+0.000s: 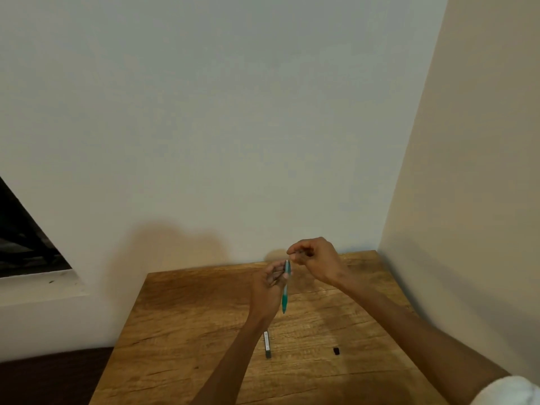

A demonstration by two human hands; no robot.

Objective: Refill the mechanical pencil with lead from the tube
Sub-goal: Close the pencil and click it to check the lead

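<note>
1. In the head view, we hold the mechanical pencil (285,287) in our left hand (267,287). The fingers are closed around its upper part, and the green barrel hangs down below them, almost upright, with the writing tip pointing toward the table (190,331). We judge that it is held this way so that the open top end faces up and a lead can drop inside by its own weight.

2. Our right hand (317,260) is just above the top of the pencil. Its thumb and first fingertips are pinched together, close to the opening. We think a thin lead is between them, but it is too fine to see, so we cannot tell for sure what they grasp.

3. The lead tube (267,344) lies flat on the table, below our left wrist and well apart from the fingers of both hands. It seems put aside because both hands are needed for the feeding.

4. A small dark piece (336,351) lies on the table to the right of the tube, under our right forearm. It is maybe a cap, but we cannot tell of which thing.

5. In our judgement, the step in hand is to insert the lead, which asks for a steady and gentle aim, because the lead can break easily.
</note>
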